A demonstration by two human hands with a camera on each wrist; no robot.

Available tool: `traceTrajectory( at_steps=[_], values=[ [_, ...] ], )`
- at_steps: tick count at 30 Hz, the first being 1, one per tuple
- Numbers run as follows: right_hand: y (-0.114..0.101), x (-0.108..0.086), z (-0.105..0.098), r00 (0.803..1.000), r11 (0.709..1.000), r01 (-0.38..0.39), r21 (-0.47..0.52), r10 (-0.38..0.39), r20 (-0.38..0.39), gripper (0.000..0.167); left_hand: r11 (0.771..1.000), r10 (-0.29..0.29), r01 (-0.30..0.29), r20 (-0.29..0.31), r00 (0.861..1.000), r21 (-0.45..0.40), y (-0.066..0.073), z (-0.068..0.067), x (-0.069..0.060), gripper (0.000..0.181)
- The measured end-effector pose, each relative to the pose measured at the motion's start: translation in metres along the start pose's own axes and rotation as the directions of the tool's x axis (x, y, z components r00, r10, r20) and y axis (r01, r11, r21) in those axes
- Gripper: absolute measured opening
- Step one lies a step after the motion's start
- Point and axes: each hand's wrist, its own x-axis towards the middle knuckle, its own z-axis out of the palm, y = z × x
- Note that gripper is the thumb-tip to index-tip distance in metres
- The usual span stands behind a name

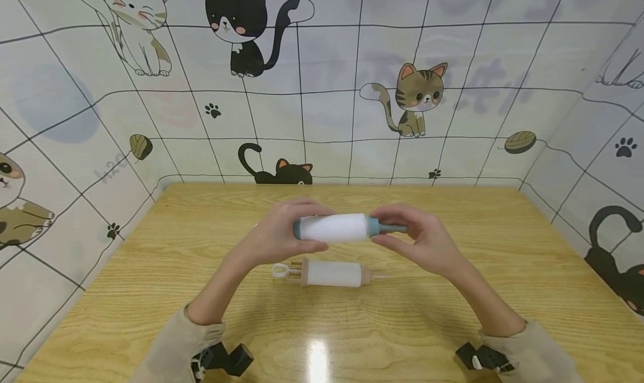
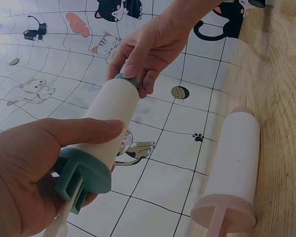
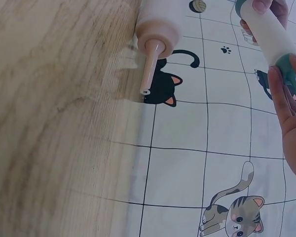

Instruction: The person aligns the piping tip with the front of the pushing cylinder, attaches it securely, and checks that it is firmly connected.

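Observation:
Held level above the table is a white syringe [image 1: 334, 228] with teal ends and a thin teal nozzle pointing right. My left hand [image 1: 282, 233] grips its barrel near the rear end, thumb along the side. In the left wrist view, a teal flange [image 2: 91, 170] with a pale plunger rod shows at that hand's palm. The fingers and thumb of my right hand [image 1: 420, 235] pinch the teal collar [image 1: 373, 227] at the nozzle end. Below both hands, a second white syringe [image 1: 334, 274] with beige-pink ends lies on the table, nozzle to the right and ring handle to the left.
The wooden table [image 1: 201, 293] meets a wall covering [image 1: 332, 109] printed with cats and grid lines at the back and sides. Dark camera mounts [image 1: 221, 360] sit at the sleeve cuffs, close over the tabletop.

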Motion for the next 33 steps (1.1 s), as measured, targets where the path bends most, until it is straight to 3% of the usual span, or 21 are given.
traceTrajectory(
  at_steps=[7,17,23,26,33],
  values=[
    [-0.0002,-0.0005,0.0011,1.000,1.000,-0.011,-0.022,0.010,-0.018,0.039,1.000,0.011,-0.011,-0.015,1.000,0.013,0.0010,0.0010,0.0000,0.049],
    [-0.0020,-0.0014,0.0024,0.996,0.997,-0.082,0.001,0.082,-0.022,0.028,0.999,0.016,-0.015,-0.017,1.000,0.041,0.0002,0.0032,-0.0006,0.049],
    [-0.0024,-0.0024,0.0008,0.992,0.991,-0.111,-0.078,0.106,-0.060,0.024,0.998,0.034,-0.033,-0.017,0.999,0.045,0.0006,0.0044,-0.0002,0.048],
    [-0.0023,-0.0025,0.0008,0.993,0.991,-0.093,-0.097,0.085,-0.084,0.029,0.999,0.034,-0.034,-0.019,0.999,0.042,0.0011,0.0050,0.0000,0.049],
    [-0.0042,-0.0010,0.0007,0.997,1.000,0.020,0.012,-0.020,-0.070,0.033,0.999,0.019,-0.019,-0.021,1.000,0.028,0.0023,0.0046,-0.0001,0.050]
  ],
)
